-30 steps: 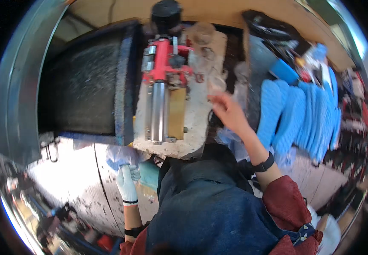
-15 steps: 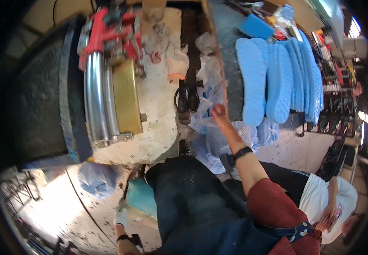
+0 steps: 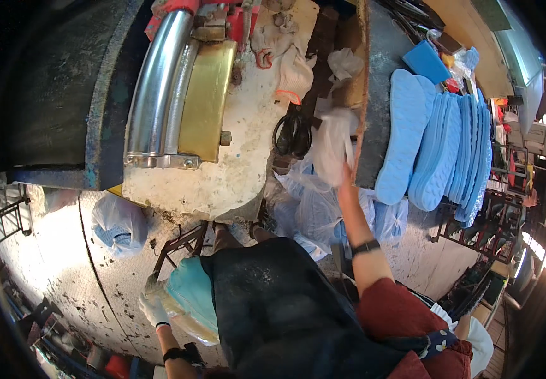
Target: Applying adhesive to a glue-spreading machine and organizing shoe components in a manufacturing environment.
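Observation:
My right hand [image 3: 347, 177] is closed on a crumpled translucent plastic bag [image 3: 335, 144], beside the edge of the dark bench on the right. The bag partly hides the fingers. Low on the left, my left hand [image 3: 153, 309] wears a white glove. Its fingers are bent at the edge of a stool with a teal seat [image 3: 191, 292], beside my dark apron. Flat light-blue insoles [image 3: 402, 136] lie in overlapping rows on the right bench. Below my right hand hang clear bags [image 3: 314, 211] with blue pieces inside.
A red-framed machine with steel rollers [image 3: 159, 88] and a brass-coloured plate [image 3: 207, 104] stands on the pale worktable [image 3: 241, 170]. Black-handled scissors [image 3: 293, 134] and a white glove [image 3: 295, 76] lie nearby. A bag of blue pieces [image 3: 119, 224] sits on the left floor. Another person [image 3: 475, 335] is at the lower right.
My right hand has moved slightly right and now has the plastic bag raised in it. My left hand and the stool appear farther left. The view has shifted, with the worktable appearing nearer.

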The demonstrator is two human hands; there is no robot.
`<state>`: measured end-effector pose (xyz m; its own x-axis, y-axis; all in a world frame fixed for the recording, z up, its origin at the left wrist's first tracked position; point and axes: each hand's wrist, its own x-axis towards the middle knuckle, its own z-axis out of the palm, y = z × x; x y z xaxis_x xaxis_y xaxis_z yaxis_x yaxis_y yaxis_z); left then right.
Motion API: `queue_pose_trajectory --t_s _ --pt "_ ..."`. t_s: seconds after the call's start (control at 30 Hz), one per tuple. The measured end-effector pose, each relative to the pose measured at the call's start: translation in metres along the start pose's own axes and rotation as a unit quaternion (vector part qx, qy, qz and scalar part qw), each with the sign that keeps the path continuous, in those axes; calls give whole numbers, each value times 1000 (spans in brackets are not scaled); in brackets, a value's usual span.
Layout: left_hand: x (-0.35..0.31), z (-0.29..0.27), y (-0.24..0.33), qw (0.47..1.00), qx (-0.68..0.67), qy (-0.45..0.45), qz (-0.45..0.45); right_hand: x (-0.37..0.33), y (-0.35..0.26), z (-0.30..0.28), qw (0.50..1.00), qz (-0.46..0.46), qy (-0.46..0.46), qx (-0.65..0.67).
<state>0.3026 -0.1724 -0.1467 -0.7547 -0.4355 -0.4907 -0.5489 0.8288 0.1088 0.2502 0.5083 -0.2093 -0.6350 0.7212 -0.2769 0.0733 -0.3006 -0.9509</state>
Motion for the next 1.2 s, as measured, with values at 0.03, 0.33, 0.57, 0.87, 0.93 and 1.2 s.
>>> queue_pose_trajectory --t_s 0.03,0.33,0.57,0.87,0.93,1.2 --pt "-6 -2 4 999 -45 24 3 -30 -7 -33 952 -71 -62 -291" --pt "-139 -69 379 765 -144 -191 598 -177 -183 -13 909 371 -182 58" --pt "-155 -51 434 771 87 -220 591 -197 -243 -38 985 128 -69 92" --pt "-125 -78 458 783 113 -97 603 -267 -268 -105 953 38 220 207" --pt "-128 -95 472 766 165 -125 608 -277 -267 -118 934 48 299 192" --pt "-223 -211 504 559 -146 -148 803 -394 -367 -104 820 -256 497 -121"
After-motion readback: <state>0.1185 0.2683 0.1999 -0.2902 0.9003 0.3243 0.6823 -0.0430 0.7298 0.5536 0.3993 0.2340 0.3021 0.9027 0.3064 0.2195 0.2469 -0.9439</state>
